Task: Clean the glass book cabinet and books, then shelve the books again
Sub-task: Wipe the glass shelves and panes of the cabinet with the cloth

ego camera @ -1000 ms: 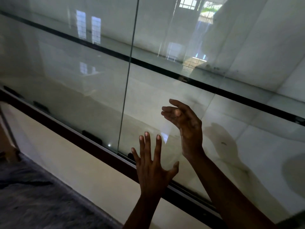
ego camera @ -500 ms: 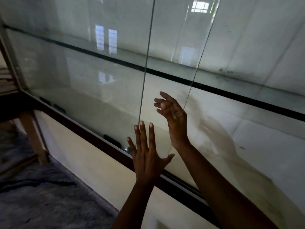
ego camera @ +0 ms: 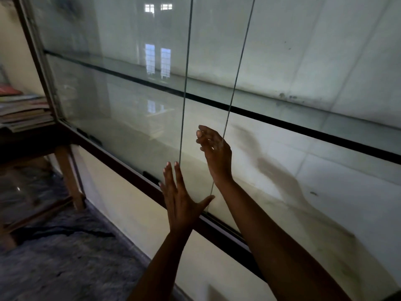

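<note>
Close by, two bare forearms rise toward a glass book cabinet [ego camera: 39, 68]. The likely trouble, I judge, is a pane pushed unevenly: it could bind or jump the bottom track [ego camera: 134, 168], or its thin edge could nip a finger. The left hand [ego camera: 182, 198] lies flat on the sliding glass door [ego camera: 130, 105], fingers straight and together, thumb spread wide, fingertips at the door's upright edge. Just beyond it, the right hand [ego camera: 214, 153] is raised at a second glass edge [ego camera: 236, 83], fingers loosely bent; whether they clasp that edge I cannot tell. Behind the glass, a glass shelf [ego camera: 303, 127] shows no books. The stack of books [ego camera: 23, 114] waits far left on a wooden table [ego camera: 67, 177], outside the cabinet.
</note>
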